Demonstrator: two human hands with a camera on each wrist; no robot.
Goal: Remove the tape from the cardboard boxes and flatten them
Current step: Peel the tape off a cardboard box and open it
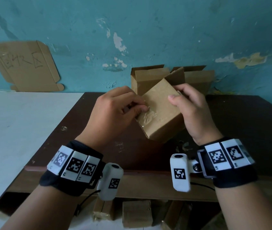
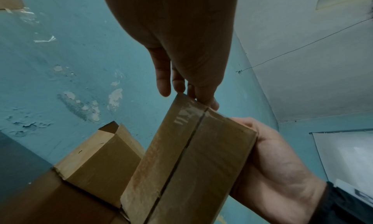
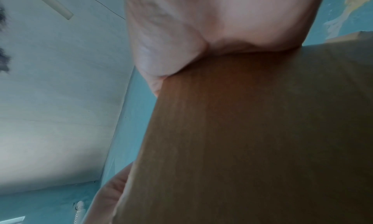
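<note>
Box (image 1: 161,112) is held tilted above table (image 1: 248,117) by R hand (image 1: 191,112), gripped round it, prob. to steady it; tape (image 1: 148,116) edge is pinched by L hand (image 1: 115,112) for peeling.

- The held box (image 1: 161,112) is at frame centre, above the table (image 1: 241,123).
- The left hand (image 1: 115,112) is left of it, the right hand (image 1: 191,110) right.
- Two open boxes (image 1: 150,78) stand behind it.
- A flat cardboard sheet (image 1: 24,65) is at upper left, on the wall (image 1: 148,22).
</note>
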